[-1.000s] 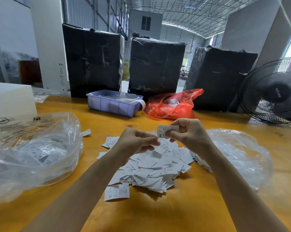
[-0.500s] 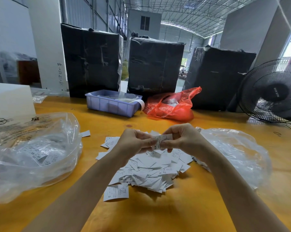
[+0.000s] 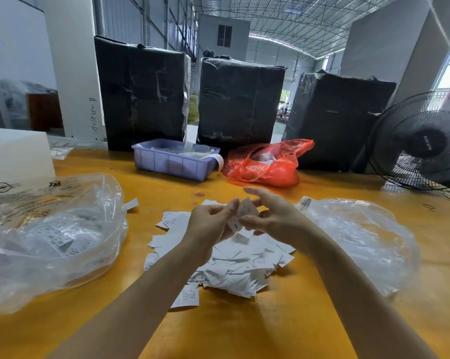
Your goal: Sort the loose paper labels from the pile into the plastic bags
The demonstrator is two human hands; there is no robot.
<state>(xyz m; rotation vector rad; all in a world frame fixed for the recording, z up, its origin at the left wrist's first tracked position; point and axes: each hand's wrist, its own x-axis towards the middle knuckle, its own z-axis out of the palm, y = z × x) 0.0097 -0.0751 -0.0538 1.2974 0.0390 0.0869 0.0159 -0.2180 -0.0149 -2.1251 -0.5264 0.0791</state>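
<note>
Above the heap of loose white paper labels point(image 3: 226, 257), in the head view, one small white label printed "XS" point(image 3: 240, 216) is held between both hands. It is pinched by the curled fingers of the left hand point(image 3: 208, 226), while the right hand point(image 3: 270, 218) touches its far edge with thumb and fingertips, the other fingers fanned out and mostly straight. The label is blurred, so how firmly the right hand holds it cannot be told. The step in hand is judged to be reading the size. A clear crinkled plastic bag with labels inside point(image 3: 50, 242) lies left on the yellow wooden table point(image 3: 296, 320), another clear plastic bag point(image 3: 356, 237) right. Next, the matching bag must be chosen and the label dropped into its mouth.
</note>
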